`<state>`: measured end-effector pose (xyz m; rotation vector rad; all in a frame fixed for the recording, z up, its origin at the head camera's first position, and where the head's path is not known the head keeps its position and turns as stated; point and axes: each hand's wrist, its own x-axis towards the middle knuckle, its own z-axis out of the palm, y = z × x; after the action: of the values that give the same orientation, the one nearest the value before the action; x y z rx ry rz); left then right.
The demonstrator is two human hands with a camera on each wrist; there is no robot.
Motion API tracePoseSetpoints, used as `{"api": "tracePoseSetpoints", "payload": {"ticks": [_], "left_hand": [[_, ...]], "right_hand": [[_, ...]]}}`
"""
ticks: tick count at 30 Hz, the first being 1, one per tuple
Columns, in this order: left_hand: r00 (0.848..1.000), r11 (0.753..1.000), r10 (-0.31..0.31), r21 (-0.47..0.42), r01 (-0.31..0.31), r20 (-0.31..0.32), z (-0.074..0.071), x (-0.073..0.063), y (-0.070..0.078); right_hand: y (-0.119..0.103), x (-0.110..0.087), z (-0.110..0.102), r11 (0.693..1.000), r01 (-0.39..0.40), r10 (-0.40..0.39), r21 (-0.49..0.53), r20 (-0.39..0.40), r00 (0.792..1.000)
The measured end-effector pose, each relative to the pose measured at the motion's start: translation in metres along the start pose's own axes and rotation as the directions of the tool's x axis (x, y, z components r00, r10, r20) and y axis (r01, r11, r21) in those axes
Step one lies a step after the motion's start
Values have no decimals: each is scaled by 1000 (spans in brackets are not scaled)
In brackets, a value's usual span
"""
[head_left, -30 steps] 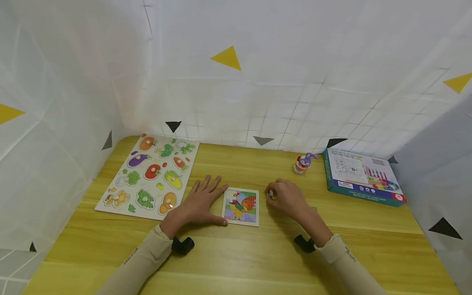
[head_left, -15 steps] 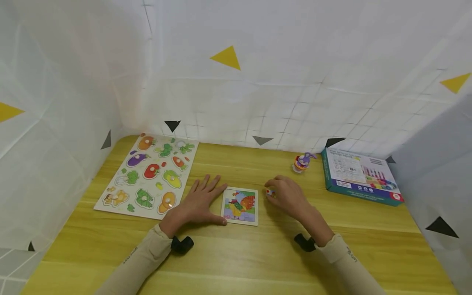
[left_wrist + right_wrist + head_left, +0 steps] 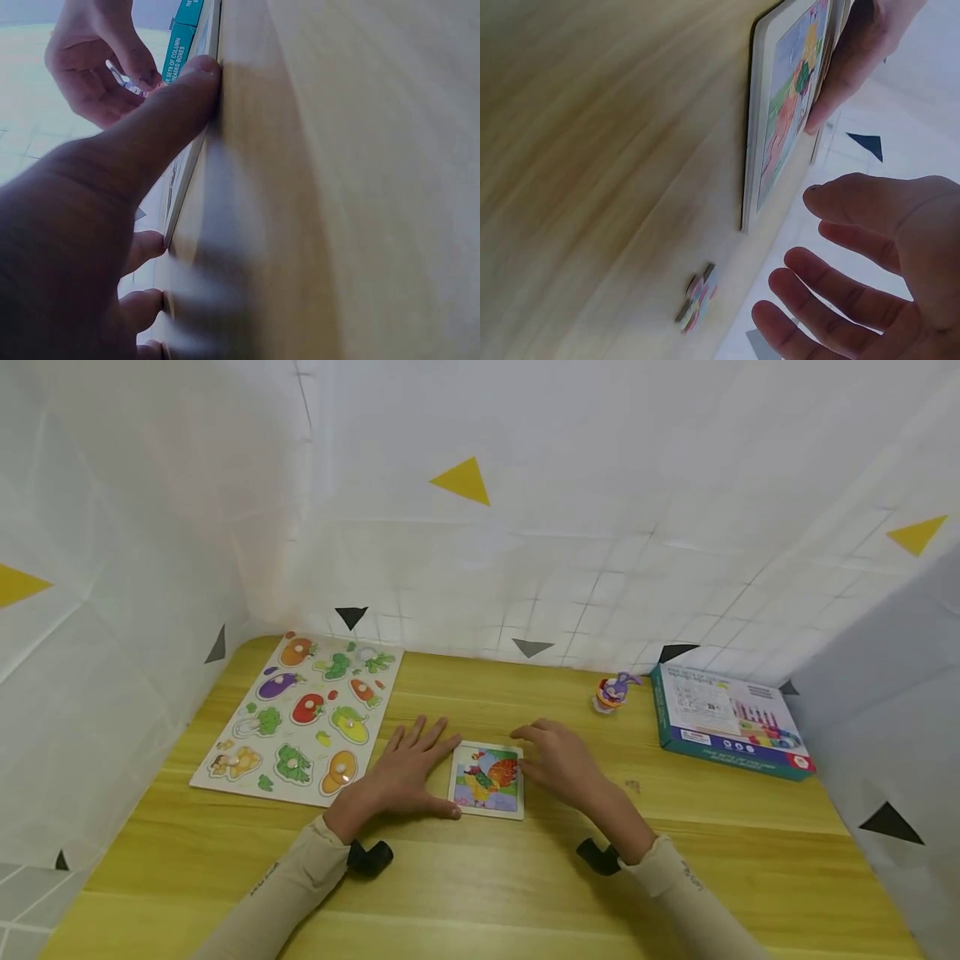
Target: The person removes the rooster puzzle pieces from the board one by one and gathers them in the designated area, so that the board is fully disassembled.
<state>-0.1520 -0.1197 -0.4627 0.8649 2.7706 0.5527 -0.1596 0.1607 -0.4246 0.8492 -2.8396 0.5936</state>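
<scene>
A small framed jigsaw (image 3: 486,780) showing a colourful bird lies between my hands. My left hand (image 3: 401,781) rests with spread fingers at its left side; in the left wrist view the thumb (image 3: 161,124) touches the frame. My right hand (image 3: 562,768) hovers by the jigsaw's right edge. The right wrist view shows its fingers (image 3: 840,292) loosely bent and apart, with nothing visibly held. A loose puzzle piece (image 3: 697,300) lies on the table near that hand; the hand appears to hide it in the head view.
A vegetable peg puzzle board (image 3: 300,718) lies at the left. At the back stands a small purple rabbit toy (image 3: 615,691). A teal and purple box (image 3: 731,718) lies at the right. White sheeting (image 3: 450,568) hangs behind the table. A small mark (image 3: 633,787) shows on the wood.
My right hand, which earlier pinched a small puzzle piece right of the jigsaw, has loosened its fingers and moved left to the jigsaw's edge. My left hand stays in place.
</scene>
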Motion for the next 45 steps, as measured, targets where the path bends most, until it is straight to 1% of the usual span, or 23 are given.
{"api": "tracePoseSetpoints", "payload": {"ticks": [7,14,26,35,42,45], "left_hand": [[1000,1000,-1,-15,1,1,0,-1,0],[1000,1000,7,-12,-7,1,-2,-1,1],[1000,1000,16,-24,-16,0,-2,-2,0],[1000,1000,21,-18,-21,-3,-2,0,0],[1000,1000,7,-13,-7,14,-1,0,0],[1000,1000,7,-12,-7,8,-2,-1,0]], "right_hand": [[-7,6,9,1000,-12,12,0,43,999],[-15,11,11,1000,-9,7,27,63,998],[-21,19,20,996,35,-43,76,101,994],[-24,25,26,991,96,-104,95,82,991],[-26,28,31,994,100,-106,52,115,988],[-27,28,32,994,105,-109,34,121,987]]}}
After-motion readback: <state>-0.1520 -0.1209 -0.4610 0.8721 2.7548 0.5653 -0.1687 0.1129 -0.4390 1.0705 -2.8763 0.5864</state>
